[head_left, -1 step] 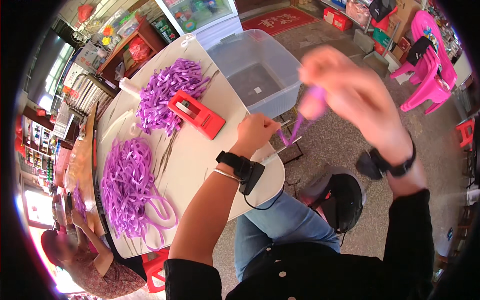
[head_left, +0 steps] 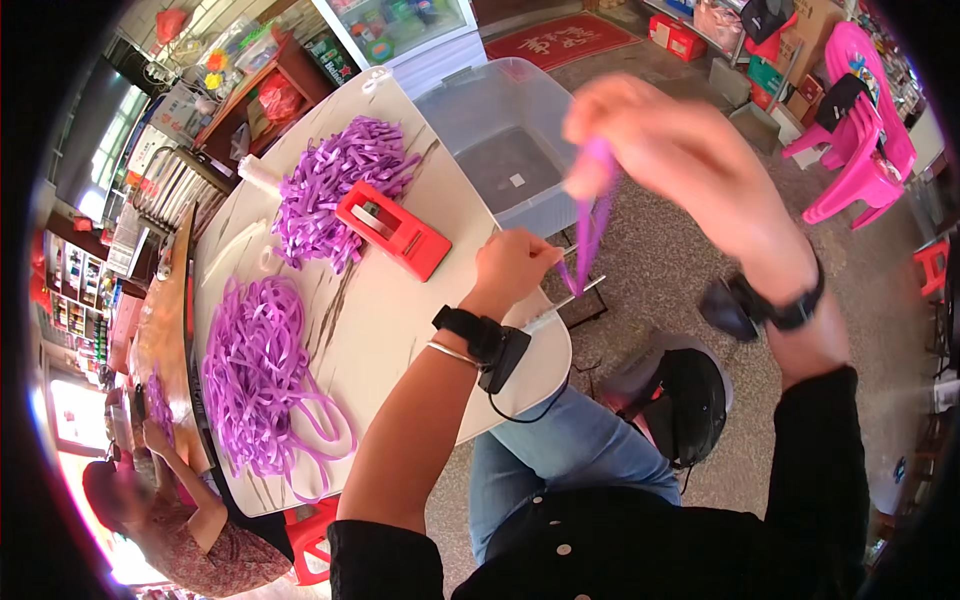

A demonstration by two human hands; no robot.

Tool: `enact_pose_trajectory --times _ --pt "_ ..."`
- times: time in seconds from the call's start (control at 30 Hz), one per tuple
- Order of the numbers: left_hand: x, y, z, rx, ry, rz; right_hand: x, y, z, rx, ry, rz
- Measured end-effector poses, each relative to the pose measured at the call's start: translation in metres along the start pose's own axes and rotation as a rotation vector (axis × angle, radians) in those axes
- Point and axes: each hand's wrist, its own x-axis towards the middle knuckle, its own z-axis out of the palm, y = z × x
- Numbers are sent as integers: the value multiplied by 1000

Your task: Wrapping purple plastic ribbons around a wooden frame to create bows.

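Fingers of right hand [head_left: 660,150] pinched shut on top of purple ribbon strip [head_left: 592,225], raised and motion-blurred. Left hand [head_left: 512,265] closed on strip's lower end, at table [head_left: 400,320] edge. Strip hanging taut between both, narrow, glossy, doubled over. Progress, as a judgement: early to midway. Heap of cut purple pieces [head_left: 335,185] behind red tape dispenser [head_left: 392,230], large tangle of long ribbon [head_left: 260,375] left uncut. Clear plastic bin [head_left: 505,140] beyond table looking nearly bare.
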Motion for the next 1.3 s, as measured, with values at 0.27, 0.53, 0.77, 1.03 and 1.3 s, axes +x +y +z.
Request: enact_pose_trajectory --times 0.27,0.53,0.77,1.03,1.3 --pt "-3 0 5 74 37 -2 90 160 21 341 -11 417" --pt "-5 -5 10 -9 175 197 64 266 62 644 -43 756" --pt "-2 -9 12 -183 322 201 28 305 83 717 -75 812" --pt "-5 0 9 -284 199 173 -63 361 119 552 -96 670" --pt "-7 -1 -2 -154 113 147 -168 277 134 548 -78 1102"
